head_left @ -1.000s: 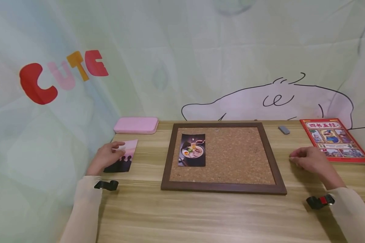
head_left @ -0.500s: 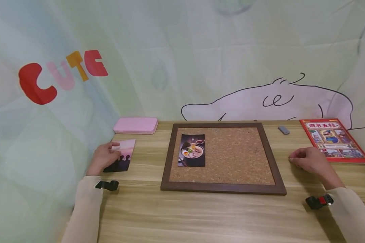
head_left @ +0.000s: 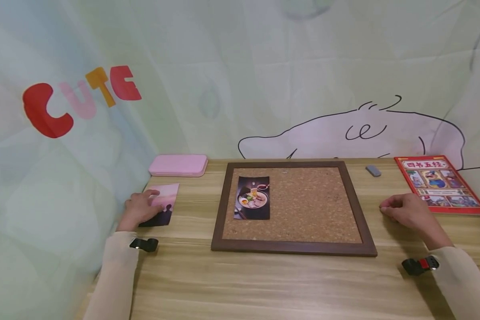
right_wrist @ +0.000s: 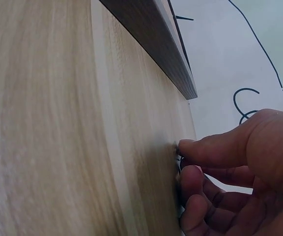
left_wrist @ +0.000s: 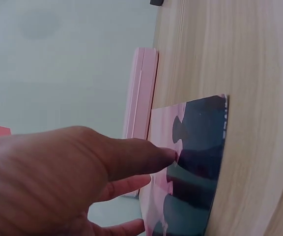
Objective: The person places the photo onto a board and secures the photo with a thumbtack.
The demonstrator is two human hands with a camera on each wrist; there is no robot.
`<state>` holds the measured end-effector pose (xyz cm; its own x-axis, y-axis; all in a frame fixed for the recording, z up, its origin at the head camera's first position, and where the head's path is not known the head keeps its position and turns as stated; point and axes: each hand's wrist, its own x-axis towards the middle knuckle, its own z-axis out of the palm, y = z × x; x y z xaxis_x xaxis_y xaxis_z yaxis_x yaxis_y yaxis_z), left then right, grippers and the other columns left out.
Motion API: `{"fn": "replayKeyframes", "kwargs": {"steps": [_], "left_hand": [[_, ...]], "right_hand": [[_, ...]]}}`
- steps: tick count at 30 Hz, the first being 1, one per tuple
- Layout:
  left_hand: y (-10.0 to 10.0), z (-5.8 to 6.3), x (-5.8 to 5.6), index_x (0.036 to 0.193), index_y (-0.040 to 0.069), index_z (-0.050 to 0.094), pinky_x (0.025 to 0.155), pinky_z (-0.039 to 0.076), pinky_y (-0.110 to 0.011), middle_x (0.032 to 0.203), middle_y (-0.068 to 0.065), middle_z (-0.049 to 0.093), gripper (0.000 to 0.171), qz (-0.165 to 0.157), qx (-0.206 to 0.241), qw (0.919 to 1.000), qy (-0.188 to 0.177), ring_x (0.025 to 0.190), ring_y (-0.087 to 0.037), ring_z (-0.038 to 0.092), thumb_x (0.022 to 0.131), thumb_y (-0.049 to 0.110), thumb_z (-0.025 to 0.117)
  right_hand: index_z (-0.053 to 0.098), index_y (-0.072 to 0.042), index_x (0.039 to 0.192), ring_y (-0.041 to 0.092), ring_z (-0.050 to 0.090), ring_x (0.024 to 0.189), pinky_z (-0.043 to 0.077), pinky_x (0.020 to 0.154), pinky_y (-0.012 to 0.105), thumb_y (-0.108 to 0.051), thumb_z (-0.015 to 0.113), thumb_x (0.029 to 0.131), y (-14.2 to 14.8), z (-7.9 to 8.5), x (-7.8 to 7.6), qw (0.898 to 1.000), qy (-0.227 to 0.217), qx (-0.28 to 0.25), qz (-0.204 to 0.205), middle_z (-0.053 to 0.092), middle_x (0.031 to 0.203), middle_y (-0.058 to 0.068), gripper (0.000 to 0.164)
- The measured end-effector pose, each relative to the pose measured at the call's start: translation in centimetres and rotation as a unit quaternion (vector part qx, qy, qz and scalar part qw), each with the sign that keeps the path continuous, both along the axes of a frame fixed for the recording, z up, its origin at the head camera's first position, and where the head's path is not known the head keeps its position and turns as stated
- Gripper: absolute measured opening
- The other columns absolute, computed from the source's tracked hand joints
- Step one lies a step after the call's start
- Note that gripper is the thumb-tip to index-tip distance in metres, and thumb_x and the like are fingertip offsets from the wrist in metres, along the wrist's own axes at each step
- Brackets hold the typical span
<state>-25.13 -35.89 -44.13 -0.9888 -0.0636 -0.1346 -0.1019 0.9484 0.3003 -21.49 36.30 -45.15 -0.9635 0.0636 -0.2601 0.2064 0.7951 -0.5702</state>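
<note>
Left of the corkboard point(head_left: 312, 204), on the worktop point(head_left: 244, 284), the photo point(left_wrist: 195, 164) lies under the spread left grip point(head_left: 139, 210); press softly, without bending. I can't tell if the curled right grip point(head_left: 407, 211) holds anything.

1. Table point(head_left: 280, 284): wooden, pale streaked grain.
2. Case point(head_left: 178, 165): pink, far left.
3. Photo point(head_left: 169, 195): near side of case.
4. Board point(head_left: 312, 204): cork, dark brown frame, centre.
5. Block point(head_left: 373, 170): small, grey, right of board.
6. Book point(head_left: 442, 184): red, cover up, far right.
</note>
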Motion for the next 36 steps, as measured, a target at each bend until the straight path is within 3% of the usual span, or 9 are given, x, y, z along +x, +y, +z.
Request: {"fn": "replayKeyframes", "kwargs": {"steps": [10,18,25,32,36], "left_hand": [[0.6,0.0,0.0,0.143,-0.008,0.054,0.101,0.033,-0.065,0.131,-0.04,0.063,0.062,0.011,0.004,0.9998,0.018,0.123,-0.059,0.048,0.096,0.03,0.071],[0.5,-0.1,-0.1,0.138,-0.006,0.06,0.095,0.042,-0.059,0.12,-0.036,0.061,0.051,0.032,0.05,0.9973,0.043,0.115,-0.053,0.051,0.097,0.024,0.069],[0.6,0.0,-0.2,0.142,-0.004,0.061,0.098,0.05,-0.056,0.138,-0.035,0.061,0.046,0.031,0.106,0.9924,0.054,0.117,-0.046,0.058,0.1,0.015,0.057],[1.0,0.8,-0.2,0.147,-0.001,0.06,0.08,0.049,-0.033,0.147,-0.032,0.058,0.048,0.044,0.14,0.9879,0.049,0.113,-0.04,0.062,0.102,0.012,0.051],[1.3,1.1,-0.1,0.146,-0.001,0.062,0.076,0.046,-0.03,0.146,-0.033,0.059,0.046,0.035,0.14,0.9882,0.051,0.112,-0.04,0.062,0.102,0.012,0.051]], "right_hand": [[0.068,0.009,0.122,0.03,0.058,0.093,0.047,0.072,0.03,-0.017,0.064,0.106,0.0,-0.1,0.2,1.0,0.01,0.005,0.005,0.068,0.104,0.022,0.031],[0.068,0.009,0.12,0.031,0.057,0.093,0.046,0.072,0.03,-0.017,0.064,0.106,0.1,-0.3,0.3,1.0,0.025,0.006,0.016,0.067,0.101,0.02,0.03],[0.066,0.009,0.121,0.029,0.057,0.091,0.046,0.069,0.028,-0.02,0.061,0.11,0.2,-0.4,0.5,0.999,0.032,0.0,0.018,0.066,0.101,0.019,0.031],[0.064,0.009,0.122,0.027,0.057,0.089,0.046,0.068,0.026,-0.02,0.06,0.11,0.1,-0.4,0.6,0.999,0.035,-0.004,0.016,0.065,0.102,0.019,0.032],[0.064,0.01,0.122,0.027,0.057,0.089,0.046,0.068,0.026,-0.02,0.059,0.11,0.1,-0.5,0.6,0.999,0.039,-0.003,0.016,0.066,0.103,0.021,0.033]]}}
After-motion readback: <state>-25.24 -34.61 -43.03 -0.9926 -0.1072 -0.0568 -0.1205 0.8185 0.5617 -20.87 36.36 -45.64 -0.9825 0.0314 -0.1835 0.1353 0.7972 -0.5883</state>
